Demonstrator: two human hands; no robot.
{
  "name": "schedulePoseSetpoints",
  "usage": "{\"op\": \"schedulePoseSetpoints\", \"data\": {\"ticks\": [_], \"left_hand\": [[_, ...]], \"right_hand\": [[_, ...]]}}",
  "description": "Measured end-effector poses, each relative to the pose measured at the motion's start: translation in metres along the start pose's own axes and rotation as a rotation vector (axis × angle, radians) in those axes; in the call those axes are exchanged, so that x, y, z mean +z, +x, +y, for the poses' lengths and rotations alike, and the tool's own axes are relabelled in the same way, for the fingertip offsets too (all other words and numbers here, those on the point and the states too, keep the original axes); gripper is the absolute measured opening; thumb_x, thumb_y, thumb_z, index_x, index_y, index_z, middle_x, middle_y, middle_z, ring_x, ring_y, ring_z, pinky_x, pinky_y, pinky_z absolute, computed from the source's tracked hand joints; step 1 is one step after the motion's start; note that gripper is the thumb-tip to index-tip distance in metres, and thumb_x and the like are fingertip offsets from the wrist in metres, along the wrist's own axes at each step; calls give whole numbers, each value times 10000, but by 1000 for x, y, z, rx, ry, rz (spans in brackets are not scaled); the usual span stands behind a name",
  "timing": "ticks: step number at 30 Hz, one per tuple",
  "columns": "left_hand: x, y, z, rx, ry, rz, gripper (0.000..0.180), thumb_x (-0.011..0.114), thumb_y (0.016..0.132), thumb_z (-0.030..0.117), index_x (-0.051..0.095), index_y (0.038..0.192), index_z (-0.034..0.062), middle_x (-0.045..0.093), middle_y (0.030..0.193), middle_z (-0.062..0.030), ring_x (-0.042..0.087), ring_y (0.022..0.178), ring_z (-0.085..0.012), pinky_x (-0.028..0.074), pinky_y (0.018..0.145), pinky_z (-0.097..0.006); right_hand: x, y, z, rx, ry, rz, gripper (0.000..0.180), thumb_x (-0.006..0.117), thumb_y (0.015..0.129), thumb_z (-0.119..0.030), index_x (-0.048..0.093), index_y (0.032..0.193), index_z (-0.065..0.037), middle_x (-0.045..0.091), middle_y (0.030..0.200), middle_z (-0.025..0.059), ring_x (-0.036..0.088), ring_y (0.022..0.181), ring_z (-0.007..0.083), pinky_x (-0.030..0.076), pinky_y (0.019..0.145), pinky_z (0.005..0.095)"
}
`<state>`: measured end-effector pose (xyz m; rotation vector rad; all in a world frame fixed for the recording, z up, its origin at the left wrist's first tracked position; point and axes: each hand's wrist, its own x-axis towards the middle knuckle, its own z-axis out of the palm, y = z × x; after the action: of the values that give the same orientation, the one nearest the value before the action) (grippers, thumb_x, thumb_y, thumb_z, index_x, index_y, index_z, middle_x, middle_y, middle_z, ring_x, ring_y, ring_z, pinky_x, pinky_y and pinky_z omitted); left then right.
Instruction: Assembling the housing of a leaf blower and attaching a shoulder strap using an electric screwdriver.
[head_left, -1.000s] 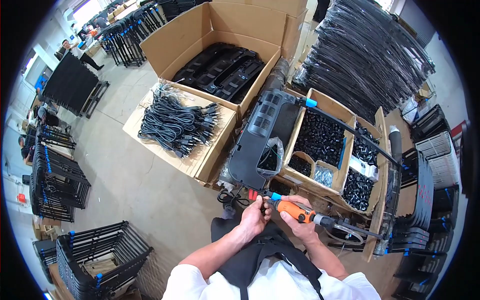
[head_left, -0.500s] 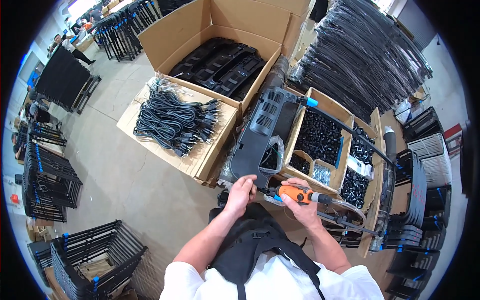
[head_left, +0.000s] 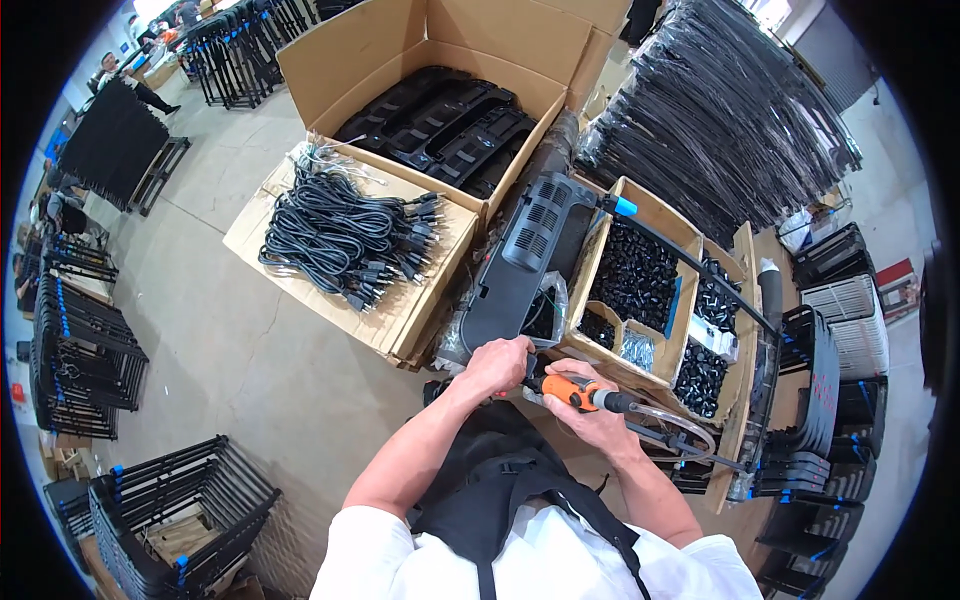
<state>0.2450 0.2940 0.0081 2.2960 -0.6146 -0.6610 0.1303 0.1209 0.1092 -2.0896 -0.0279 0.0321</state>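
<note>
My right hand is wrapped round an orange and black power screwdriver, its nose pointing left. A clear hose runs from its rear end. At the screwdriver's nose, my left hand is closed with fingers bent over the near end of a black plastic housing; what the fingertips pinch is hidden. The housing has a raised, vented block and is joined to a black tube frame with a blue sleeve. Screw and bit tip cannot be made out.
Right of the housing, a cardboard tray holds many small black parts and silvery screws. Coiled black cables lie on a carton to the left. Behind stands an open box of black panels. Stacked frames stand lower left.
My left hand has shifted right, up against the screwdriver's nose. The screwdriver and my right hand have moved slightly left and now tilt more downward to the right.
</note>
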Motion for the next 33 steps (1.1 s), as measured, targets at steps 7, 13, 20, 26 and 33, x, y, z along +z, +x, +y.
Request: {"op": "schedulePoseSetpoints", "data": {"ticks": [7,13,20,26,33], "left_hand": [[2,-2,-10,-28,-229,18,321,488,1032,221,659,1250,59,731,989,-189,712,907,-339,564,813,-455],[3,-42,-28,-222,-1468,-28,275,446,1128,279,633,1149,79,647,931,-1,565,745,-95,505,693,-265],[45,-85,-25,-330,-1535,89,256,514,1109,343,672,1063,147,595,823,67,475,690,-59,356,601,-213],[63,-96,-11,-386,-1638,140,252,533,1107,282,689,1158,92,656,877,45,557,701,-68,434,615,-221],[67,-88,-15,-393,-1749,112,209,590,1079,257,697,1146,90,680,901,30,575,715,-74,454,621,-241]], "right_hand": [[2,8,-6,-14,-75,-73,406,809,853,-178,678,1230,-109,741,1095,96,734,960,223,579,885,334],[2,19,-1,-48,-92,-110,358,812,848,-176,695,1180,-105,755,1054,97,748,911,249,591,833,350],[5,18,3,-71,-118,-131,373,811,854,-194,690,1196,-106,753,1044,99,746,907,252,587,832,351],[4,13,-1,-55,-1,-84,422,815,859,-133,659,1242,-47,737,1152,114,724,1024,201,571,925,346],[1,-1,-5,-58,357,6,447,798,863,-43,630,1277,-25,708,1243,117,687,1117,197,547,998,348]]}}
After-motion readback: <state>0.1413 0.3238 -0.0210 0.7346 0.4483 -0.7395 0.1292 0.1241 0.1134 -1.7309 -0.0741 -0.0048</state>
